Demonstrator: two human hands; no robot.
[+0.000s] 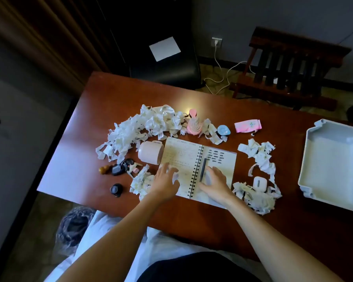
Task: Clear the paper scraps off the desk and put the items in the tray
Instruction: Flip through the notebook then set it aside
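An open spiral notebook (183, 155) lies mid-desk with a dark pen (203, 168) on its right page. My left hand (166, 180) hovers with spread fingers over the left page. My right hand (215, 183) lies with loose fingers on the right page beside the pen. Heaps of torn paper scraps lie at the back left (143, 127), at the front left (140, 183) and at the right (259, 159). A pale mug (150, 152) lies on its side. The white tray (332, 163) stands at the right edge.
Keys (120, 167), a black knob (116, 189), a pink hairbrush (194, 124), a blue round thing (223, 130), a pink packet (247, 125) and a white earbud case (259, 182) lie on the desk (192, 212). A lined bin (73, 224) stands at the near left, a black chair (165, 64) behind.
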